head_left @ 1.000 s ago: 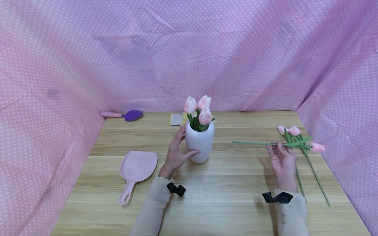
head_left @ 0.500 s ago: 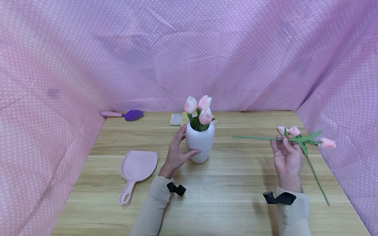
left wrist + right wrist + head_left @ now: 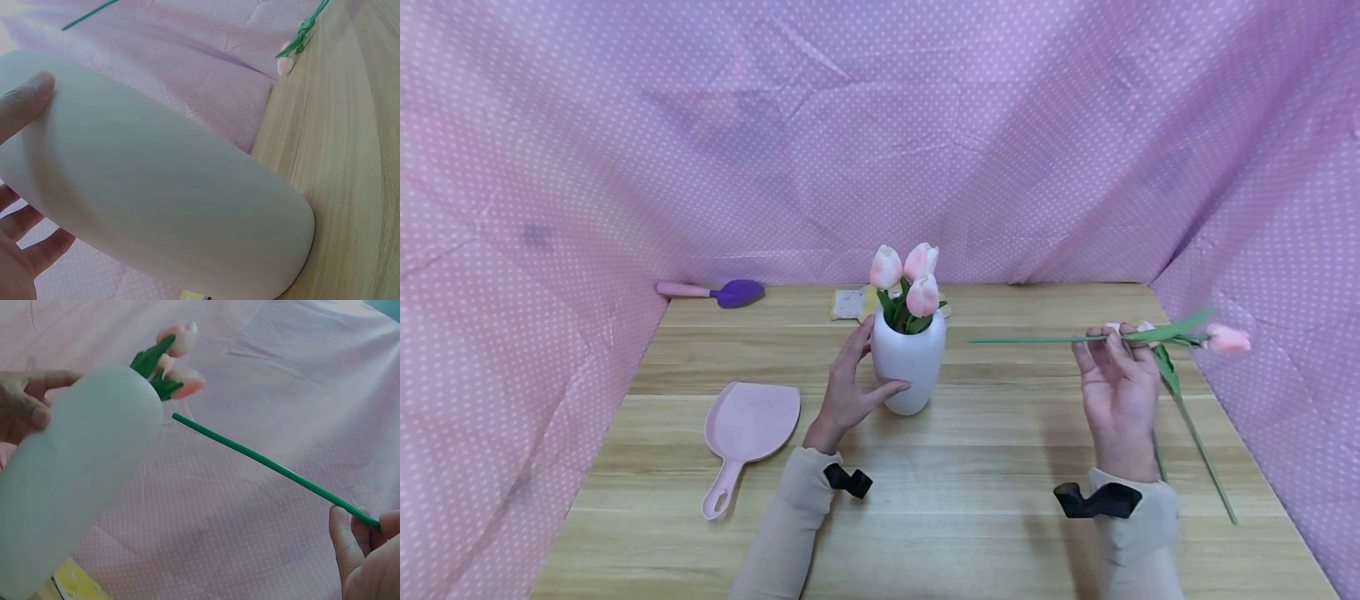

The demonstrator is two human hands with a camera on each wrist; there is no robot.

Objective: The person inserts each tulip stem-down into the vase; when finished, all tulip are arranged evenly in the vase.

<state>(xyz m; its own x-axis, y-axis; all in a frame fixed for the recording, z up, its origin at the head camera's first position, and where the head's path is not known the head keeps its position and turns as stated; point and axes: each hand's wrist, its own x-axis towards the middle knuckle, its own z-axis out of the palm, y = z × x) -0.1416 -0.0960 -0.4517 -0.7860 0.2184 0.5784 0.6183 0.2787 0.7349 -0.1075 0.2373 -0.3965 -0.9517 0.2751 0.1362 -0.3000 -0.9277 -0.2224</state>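
A white vase (image 3: 910,367) stands upright mid-table with three pink-white tulips (image 3: 922,296) in it. My left hand (image 3: 850,387) grips its left side, thumb across the front and fingers behind, as the left wrist view also shows on the pale vase wall (image 3: 162,175). To the right, my right hand (image 3: 1120,400) pinches the green stem (image 3: 1030,340) of a single tulip (image 3: 1227,338), held level with its bloom to the right and its bare stem end toward the vase. In the right wrist view the stem (image 3: 262,461) runs up from thumb and fingers.
Behind the right hand lie two more tulips, one stem (image 3: 1206,458) stretching toward the front right. A pink dustpan (image 3: 752,421) lies left of the vase, a purple trowel (image 3: 737,293) at the back left edge. A yellow-and-white packet (image 3: 847,305) sits behind the vase. Pink dotted cloth (image 3: 880,142) hangs around.
My right hand has raised the tulip from among the others and moved it a little to the left, after first drifting right. My left hand and the vase stay in place.
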